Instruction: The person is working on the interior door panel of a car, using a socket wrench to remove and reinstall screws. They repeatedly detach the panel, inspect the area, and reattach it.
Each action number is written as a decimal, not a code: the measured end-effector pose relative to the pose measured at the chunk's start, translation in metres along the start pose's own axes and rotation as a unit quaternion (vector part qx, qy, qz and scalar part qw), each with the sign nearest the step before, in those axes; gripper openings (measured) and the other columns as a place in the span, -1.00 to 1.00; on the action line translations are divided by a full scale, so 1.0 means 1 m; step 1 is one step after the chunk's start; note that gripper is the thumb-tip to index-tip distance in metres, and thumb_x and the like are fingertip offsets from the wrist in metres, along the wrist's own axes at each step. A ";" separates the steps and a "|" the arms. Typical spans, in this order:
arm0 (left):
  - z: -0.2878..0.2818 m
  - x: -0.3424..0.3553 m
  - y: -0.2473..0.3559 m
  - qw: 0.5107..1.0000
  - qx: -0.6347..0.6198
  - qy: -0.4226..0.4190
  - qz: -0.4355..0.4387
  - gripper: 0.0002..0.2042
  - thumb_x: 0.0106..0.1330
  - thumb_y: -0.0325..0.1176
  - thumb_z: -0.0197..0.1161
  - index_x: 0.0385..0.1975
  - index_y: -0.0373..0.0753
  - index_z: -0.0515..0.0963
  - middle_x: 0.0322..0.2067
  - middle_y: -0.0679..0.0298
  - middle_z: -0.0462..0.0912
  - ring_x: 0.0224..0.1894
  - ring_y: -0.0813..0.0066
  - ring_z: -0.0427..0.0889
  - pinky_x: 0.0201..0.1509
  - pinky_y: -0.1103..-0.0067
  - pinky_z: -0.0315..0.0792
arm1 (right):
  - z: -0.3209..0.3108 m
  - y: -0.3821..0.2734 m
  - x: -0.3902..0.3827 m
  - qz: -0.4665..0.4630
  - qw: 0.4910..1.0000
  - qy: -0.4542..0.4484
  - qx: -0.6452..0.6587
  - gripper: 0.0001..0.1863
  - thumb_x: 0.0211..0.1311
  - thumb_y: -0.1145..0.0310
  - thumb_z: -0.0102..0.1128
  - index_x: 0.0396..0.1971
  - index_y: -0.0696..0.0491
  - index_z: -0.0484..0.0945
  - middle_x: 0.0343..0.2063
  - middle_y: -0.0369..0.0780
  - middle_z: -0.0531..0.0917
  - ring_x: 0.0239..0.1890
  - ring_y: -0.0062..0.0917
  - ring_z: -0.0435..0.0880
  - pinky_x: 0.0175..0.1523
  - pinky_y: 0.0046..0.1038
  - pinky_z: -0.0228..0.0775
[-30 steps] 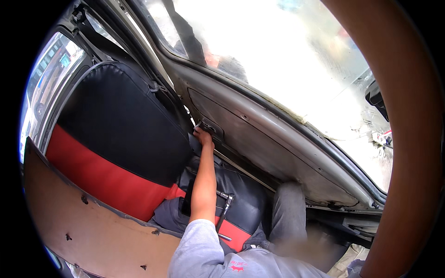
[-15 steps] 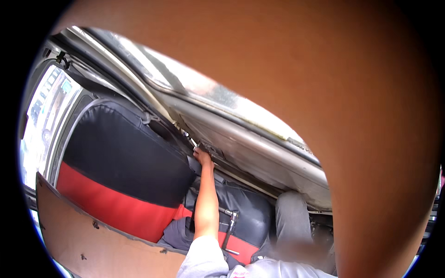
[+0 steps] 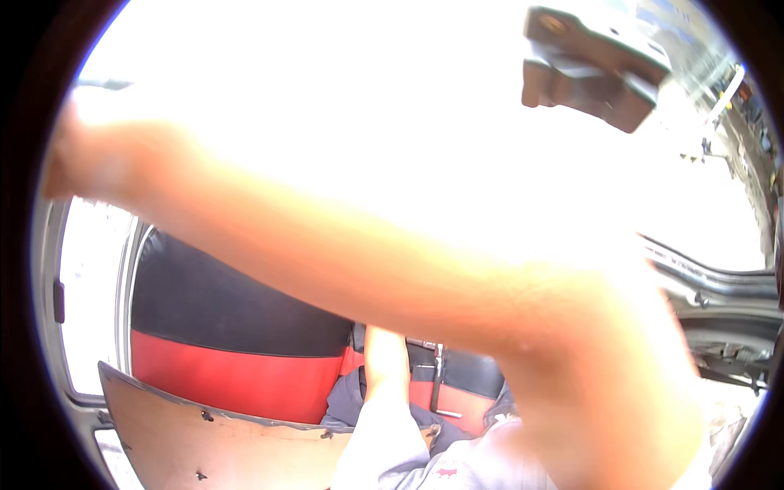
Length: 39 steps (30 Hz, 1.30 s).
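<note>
My right forearm crosses the view from the lower right to the far left. At its end, my right hand (image 3: 86, 159) is blurred and partly cut off at the picture's edge beside a bright window opening, so its fingers are unclear. My left forearm rises from a light sleeve at the bottom. My left hand is hidden behind the right forearm. Close to the left forearm, a crank-shaped metal socket wrench (image 3: 438, 380) lies on the black and red seat (image 3: 245, 371). No hand touches the wrench.
A brown panel (image 3: 245, 441) with dark clips along its edge leans in front of the seat. A dark blocky part (image 3: 596, 73) shows at the upper right. Dark cloth (image 3: 347, 400) lies by my left arm. Glare washes out the top, and a metal door frame (image 3: 702, 286) stands right.
The view has tilted. My right arm has swung from the upper right down across the middle, its hand now far left. My left hand, earlier at the door gap, is now covered.
</note>
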<state>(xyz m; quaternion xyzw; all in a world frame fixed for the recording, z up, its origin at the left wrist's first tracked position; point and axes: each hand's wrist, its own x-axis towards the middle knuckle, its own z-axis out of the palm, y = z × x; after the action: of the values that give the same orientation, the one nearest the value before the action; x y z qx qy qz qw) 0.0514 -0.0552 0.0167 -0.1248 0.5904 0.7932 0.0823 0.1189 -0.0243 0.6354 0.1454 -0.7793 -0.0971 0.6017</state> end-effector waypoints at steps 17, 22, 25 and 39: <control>-0.008 0.062 0.012 0.997 0.027 -0.033 -0.059 -0.45 0.54 0.10 -0.37 0.13 -0.23 0.37 -0.14 0.19 0.55 -0.37 0.36 0.48 -0.35 0.38 0.45 | -0.282 -0.098 -0.484 0.557 0.767 -0.253 0.195 -0.86 0.08 0.60 0.25 -0.32 0.21 0.58 -0.21 -0.13 0.67 -0.17 -0.25 0.66 -0.09 -0.34 0.52; 0.002 0.056 0.012 0.998 0.030 -0.005 -0.064 -0.43 0.55 0.10 -0.43 0.03 -0.28 0.38 -0.35 0.19 0.53 -0.44 0.39 0.45 -0.43 0.41 0.39 | -0.287 -0.099 -0.491 0.536 0.793 -0.238 0.163 -0.84 0.01 0.63 0.28 -0.34 0.21 0.58 -0.24 -0.13 0.67 -0.22 -0.26 0.66 -0.14 -0.34 0.52; -0.005 0.059 0.017 0.996 0.035 0.012 -0.076 -0.44 0.54 0.10 -0.43 -0.03 -0.27 0.38 -0.41 0.20 0.51 -0.47 0.38 0.44 -0.45 0.42 0.38 | -0.289 -0.096 -0.492 0.541 0.793 -0.226 0.167 -0.83 -0.01 0.64 0.29 -0.34 0.21 0.58 -0.26 -0.12 0.67 -0.24 -0.25 0.66 -0.16 -0.33 0.52; -0.003 0.056 0.011 0.998 0.029 -0.003 -0.061 -0.47 0.54 0.10 -0.42 -0.06 -0.21 0.39 -0.37 0.23 0.52 -0.48 0.42 0.40 -0.47 0.45 0.38 | -0.287 -0.091 -0.494 0.546 0.789 -0.232 0.163 -0.82 -0.02 0.66 0.27 -0.35 0.21 0.57 -0.26 -0.12 0.67 -0.24 -0.24 0.66 -0.16 -0.33 0.51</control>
<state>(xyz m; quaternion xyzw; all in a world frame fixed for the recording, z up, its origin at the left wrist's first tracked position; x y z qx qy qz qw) -0.0055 -0.0619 0.0096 -0.1555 0.6044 0.7694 0.1363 0.5212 0.0662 0.2299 -0.2352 -0.8491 0.3452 0.3233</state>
